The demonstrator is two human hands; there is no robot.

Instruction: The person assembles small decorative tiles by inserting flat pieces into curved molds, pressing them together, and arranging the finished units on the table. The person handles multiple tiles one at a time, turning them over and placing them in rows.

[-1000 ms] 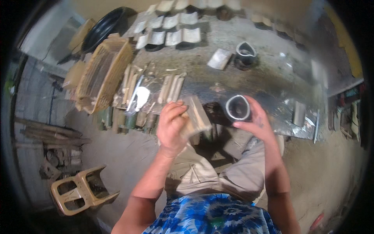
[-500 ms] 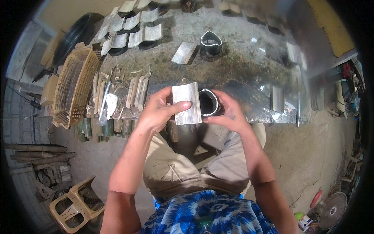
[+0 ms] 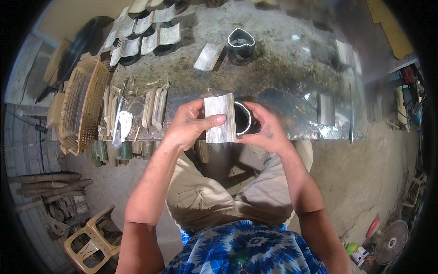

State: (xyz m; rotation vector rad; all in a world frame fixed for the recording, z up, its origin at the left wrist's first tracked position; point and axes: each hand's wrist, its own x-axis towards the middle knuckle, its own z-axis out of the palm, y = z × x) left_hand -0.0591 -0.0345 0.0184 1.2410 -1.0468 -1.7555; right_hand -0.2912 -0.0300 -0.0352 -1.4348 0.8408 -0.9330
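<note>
Pinching a pale slab [image 3: 222,131] upright in the left grip [image 3: 185,128], with thumb across its face and fingers tucked behind. Cupping a dark, white-rimmed tube [image 3: 249,119] just to the right of it, thumb and fingers of the right grip [image 3: 268,129] curled round the outer side. Can't tell about actual contact between slab and tube. Probably held from opposite outer sides to leave the facing edges free.

Past both grips, on the table [image 3: 283,75]: a second slab [image 3: 209,57] lying near a second tube [image 3: 241,49]. Left of the left grip, sticks [image 3: 155,107] lined up side by side, likely for easy reach, then a basket [image 3: 94,108]. Farther off that way, rows of slabs [image 3: 160,39], maybe spaced out to stay sorted. Right of the right grip, a greyish piece [image 3: 325,109].

No readable writing on slab or tube. Can't make out anything on the small package [image 3: 360,255] down by the fan [image 3: 391,242], well right of the right grip.
</note>
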